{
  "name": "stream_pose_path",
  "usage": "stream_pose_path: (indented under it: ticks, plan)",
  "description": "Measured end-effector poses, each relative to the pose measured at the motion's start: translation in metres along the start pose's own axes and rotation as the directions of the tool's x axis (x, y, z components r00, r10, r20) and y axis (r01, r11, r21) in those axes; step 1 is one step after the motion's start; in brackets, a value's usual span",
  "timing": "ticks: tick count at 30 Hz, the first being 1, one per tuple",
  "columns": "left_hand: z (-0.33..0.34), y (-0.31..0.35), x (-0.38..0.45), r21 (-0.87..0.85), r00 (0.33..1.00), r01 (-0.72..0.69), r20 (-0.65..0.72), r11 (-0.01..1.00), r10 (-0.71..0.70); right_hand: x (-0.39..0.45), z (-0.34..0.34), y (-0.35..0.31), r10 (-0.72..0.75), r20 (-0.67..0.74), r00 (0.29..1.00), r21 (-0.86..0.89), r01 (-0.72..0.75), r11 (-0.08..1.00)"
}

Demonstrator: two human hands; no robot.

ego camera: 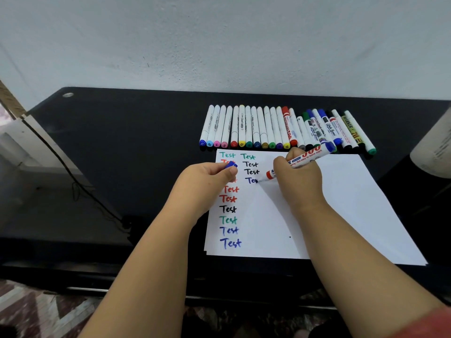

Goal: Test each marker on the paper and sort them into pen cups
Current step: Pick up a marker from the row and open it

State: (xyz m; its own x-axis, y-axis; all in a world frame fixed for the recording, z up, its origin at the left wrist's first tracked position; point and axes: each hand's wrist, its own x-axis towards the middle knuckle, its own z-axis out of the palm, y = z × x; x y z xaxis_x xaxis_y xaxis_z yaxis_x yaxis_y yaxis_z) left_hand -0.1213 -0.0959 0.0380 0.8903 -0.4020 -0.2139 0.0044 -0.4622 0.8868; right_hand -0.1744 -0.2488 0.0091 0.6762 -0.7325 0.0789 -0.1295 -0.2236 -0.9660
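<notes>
One marker [299, 160] gripped in right hand [299, 178], fingers [284, 164] curled round the barrel, tip down on the paper [341, 203] at a half-written blue "Test", blue rear end angled up and away. Blue cap [231, 164] pinched in fingertips of left hand [203, 182], just left of the tip, over the paper's left column of words. Beyond the paper's far edge, a row of markers [268, 128] lying side by side on the dark surface [122, 142]. Black cable [73, 181] trailing at left.
</notes>
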Motion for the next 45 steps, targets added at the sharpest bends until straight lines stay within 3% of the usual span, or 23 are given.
stream_pose_path:
  ticks: [15,18,21,24,35,45]
  plan:
    - [0.001,-0.003,0.003,-0.005,1.0,0.021,0.015,1.0,-0.021,0.002,-0.003,-0.002,0.056,-0.026,0.998,0.055,-0.055,0.997]
    - [0.0,-0.003,0.002,0.006,0.999,0.03,0.021,1.0,-0.031,0.005,-0.006,-0.005,0.131,-0.037,0.991,0.16,-0.124,0.979]
    - [-0.002,-0.003,0.0,-0.016,0.999,0.027,0.038,1.0,-0.026,0.007,-0.011,-0.014,0.205,0.051,0.978,0.375,-0.209,0.903]
    - [-0.002,-0.001,-0.002,-0.019,0.997,0.011,0.072,1.0,-0.009,0.006,-0.015,-0.024,0.18,0.135,0.974,0.471,-0.223,0.853]
    - [0.005,0.01,-0.007,0.001,0.983,-0.086,0.161,0.996,0.084,-0.007,-0.018,-0.032,0.126,0.255,0.959,0.397,-0.223,0.89]
    - [0.006,0.011,-0.006,-0.114,0.993,-0.096,0.064,0.989,0.103,-0.01,-0.02,-0.033,0.088,0.346,0.934,0.359,-0.219,0.907]
